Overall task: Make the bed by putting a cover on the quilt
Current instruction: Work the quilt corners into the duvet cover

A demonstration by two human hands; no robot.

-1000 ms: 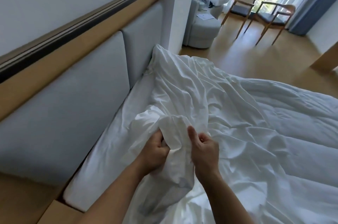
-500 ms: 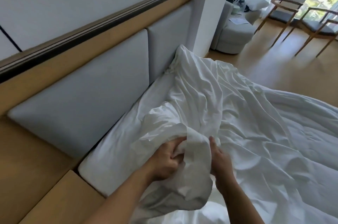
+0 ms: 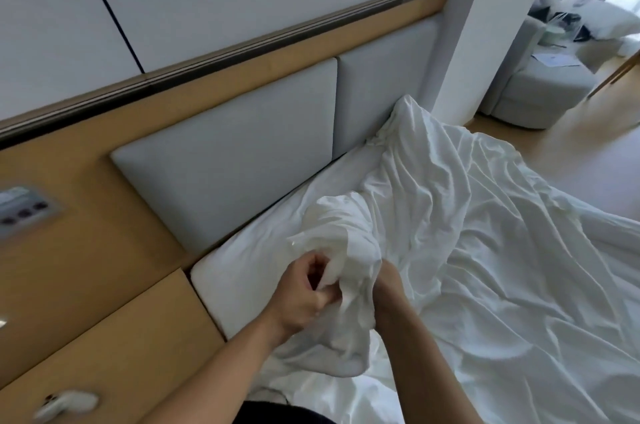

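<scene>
The left hand (image 3: pixel 304 292) sits just below the middle of the view, its fingers curled tight round a bunched corner of the white cover (image 3: pixel 346 243). This wad of cloth rises above the knuckles toward 12 o'clock and hangs down in a fold toward 6 o'clock. The right hand (image 3: pixel 389 286) is just beside it at 3 o'clock, touching the same fold. Its fingers are buried under the cloth, so whether it grips or only rests there cannot be told.

From the bunch the cover spreads in deep wrinkles over the bed toward 3 and 5 o'clock, with one far corner heaped up at 1 o'clock against the white pillar (image 3: pixel 464 42). Where cover ends and quilt begins cannot be told in these folds.

A bare strip of mattress sheet (image 3: pixel 256 250) shows at 9 o'clock of the hands, running along the grey padded headboard (image 3: pixel 225 163). At 8 o'clock stands a wooden bedside table (image 3: pixel 114 330) with a blurred white object (image 3: pixel 65 404) on it. A switch panel (image 3: pixel 24 212) is set in the wood at 9 o'clock, and a pale armchair (image 3: pixel 540 87) stands at 2 o'clock on the wooden floor (image 3: pixel 571 153).
</scene>
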